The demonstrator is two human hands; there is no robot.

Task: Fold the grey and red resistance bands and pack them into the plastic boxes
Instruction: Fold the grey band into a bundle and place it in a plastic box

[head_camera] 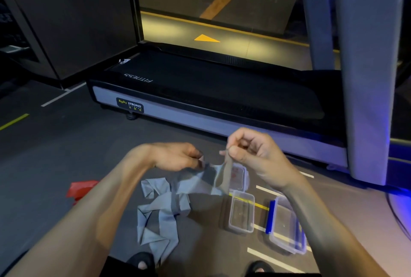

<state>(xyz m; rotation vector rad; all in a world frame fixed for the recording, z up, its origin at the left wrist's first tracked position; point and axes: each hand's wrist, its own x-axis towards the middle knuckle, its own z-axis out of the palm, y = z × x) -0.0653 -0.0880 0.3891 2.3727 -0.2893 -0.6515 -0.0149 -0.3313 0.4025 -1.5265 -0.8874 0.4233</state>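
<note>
Red resistance band [81, 189] crumpled on floor far left, mostly hidden behind left forearm. Grey resistance band [160, 210] thin, matte, creased, piled in loose folds on floor centre, one end lifted and stretched between hands. Left hand [178, 156] pinching band end; fingertips blurred. Right hand [251, 154] pinching other raised edge, fingers curled. Clear plastic boxes [242, 211] on floor right; farthest box [239, 176] partly behind band, blue-clipped box [285, 225] partly under right forearm.
</note>
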